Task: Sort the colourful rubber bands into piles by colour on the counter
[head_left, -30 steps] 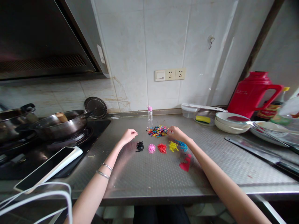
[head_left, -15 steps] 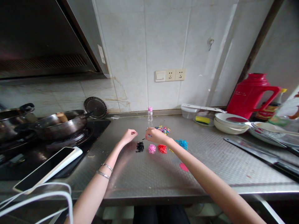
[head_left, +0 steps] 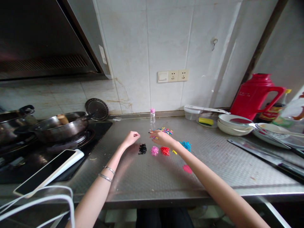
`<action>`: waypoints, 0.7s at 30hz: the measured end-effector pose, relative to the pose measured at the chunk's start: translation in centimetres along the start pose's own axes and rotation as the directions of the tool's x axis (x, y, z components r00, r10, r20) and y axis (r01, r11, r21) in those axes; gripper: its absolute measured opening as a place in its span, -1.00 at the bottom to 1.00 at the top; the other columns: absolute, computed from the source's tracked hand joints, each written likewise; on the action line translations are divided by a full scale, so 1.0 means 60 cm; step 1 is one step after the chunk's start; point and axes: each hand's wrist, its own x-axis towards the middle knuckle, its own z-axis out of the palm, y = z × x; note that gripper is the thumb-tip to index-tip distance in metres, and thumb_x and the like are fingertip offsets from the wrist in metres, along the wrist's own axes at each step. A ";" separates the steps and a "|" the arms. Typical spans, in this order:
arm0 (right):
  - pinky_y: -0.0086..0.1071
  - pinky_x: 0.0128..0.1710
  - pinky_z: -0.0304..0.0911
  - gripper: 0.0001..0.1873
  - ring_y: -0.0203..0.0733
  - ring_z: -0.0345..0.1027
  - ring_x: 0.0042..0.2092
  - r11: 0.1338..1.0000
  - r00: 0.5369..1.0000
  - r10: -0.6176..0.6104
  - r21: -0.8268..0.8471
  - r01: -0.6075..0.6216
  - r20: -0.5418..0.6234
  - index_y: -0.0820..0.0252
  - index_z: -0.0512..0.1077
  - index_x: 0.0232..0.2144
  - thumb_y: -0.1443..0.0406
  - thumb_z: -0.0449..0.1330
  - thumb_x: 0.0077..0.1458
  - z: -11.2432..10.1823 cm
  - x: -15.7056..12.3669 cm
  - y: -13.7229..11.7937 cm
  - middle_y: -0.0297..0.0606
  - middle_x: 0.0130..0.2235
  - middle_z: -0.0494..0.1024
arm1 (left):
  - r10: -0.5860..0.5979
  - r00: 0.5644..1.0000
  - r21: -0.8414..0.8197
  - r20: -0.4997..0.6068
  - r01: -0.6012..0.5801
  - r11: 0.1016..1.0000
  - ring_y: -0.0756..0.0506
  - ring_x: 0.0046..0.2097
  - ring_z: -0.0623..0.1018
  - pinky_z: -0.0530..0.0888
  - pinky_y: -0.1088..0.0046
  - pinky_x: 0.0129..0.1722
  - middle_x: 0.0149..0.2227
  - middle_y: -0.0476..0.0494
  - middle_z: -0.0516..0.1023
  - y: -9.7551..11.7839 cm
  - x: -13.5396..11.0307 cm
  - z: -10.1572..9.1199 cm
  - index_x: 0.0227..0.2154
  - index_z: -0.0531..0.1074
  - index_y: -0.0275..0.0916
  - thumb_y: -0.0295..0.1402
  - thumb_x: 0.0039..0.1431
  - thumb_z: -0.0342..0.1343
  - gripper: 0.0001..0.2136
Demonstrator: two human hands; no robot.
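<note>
My left hand (head_left: 131,138) hovers over the counter with its fingers curled together; whatever they may hold is hidden. Left of the mixed pile of small coloured rubber bands (head_left: 167,130), my right hand (head_left: 161,138) reaches down with fingers apart, a few bands under and beside the fingertips. Nearer me runs a row of sorted heaps: black rubber bands (head_left: 142,148), pink rubber bands (head_left: 154,150) and red rubber bands (head_left: 165,151). A few yellow rubber bands (head_left: 174,152) lie by my right wrist, with blue rubber bands (head_left: 186,146) beyond the forearm.
A small pink-capped bottle (head_left: 152,116) stands behind the bands. A pink flat piece (head_left: 187,169) lies near my right forearm. At left are a phone (head_left: 47,171) and a wok (head_left: 61,128); at right, a knife (head_left: 258,155), bowls (head_left: 234,129) and a red thermos (head_left: 253,95).
My right hand has moved from above the black heap's far side rightward and down to the mixed pile, its fingers spreading. The dark band at its fingertips is gone. My left hand stays put.
</note>
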 end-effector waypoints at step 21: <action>-0.43 -0.23 0.20 -0.69 -0.23 0.35 -0.28 0.750 0.713 0.635 0.016 -0.661 -0.297 0.22 0.50 -0.31 0.32 0.03 -0.09 -0.052 -0.194 0.238 -0.18 -0.31 0.52 | 0.032 0.999 0.017 0.026 -0.032 0.999 -0.04 -0.45 0.44 0.33 0.49 -0.41 -0.50 -0.15 0.52 0.016 0.000 0.026 -0.50 0.48 -0.35 -0.29 -0.06 0.01 -0.77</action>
